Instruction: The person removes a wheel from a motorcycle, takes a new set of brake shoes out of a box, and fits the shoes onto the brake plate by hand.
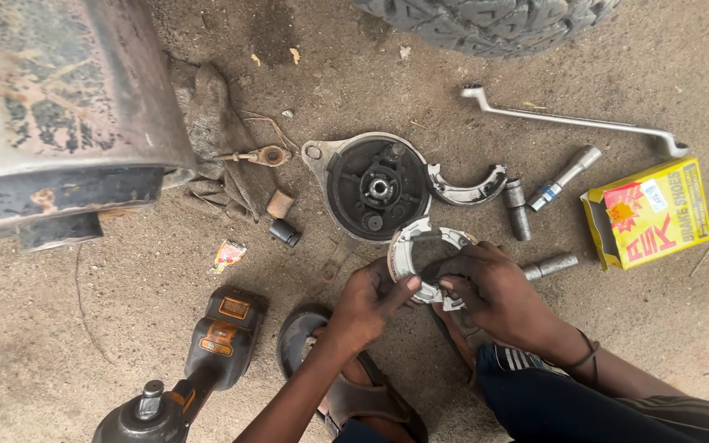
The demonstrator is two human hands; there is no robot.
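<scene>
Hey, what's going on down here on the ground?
A person crouched on sandy ground holds a curved metal brake shoe with both hands: left hand on its left end, right hand on its lower right. Just above lies a round brake plate, with another brake shoe beside it. A long spanner, sockets, a yellow box and an impact wrench lie around.

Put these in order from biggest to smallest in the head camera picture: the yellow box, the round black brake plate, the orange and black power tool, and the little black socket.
1. Power tool, though it lies nearest the camera.
2. Round black brake plate and yellow box: too alike to rank.
3. Little black socket.
</scene>
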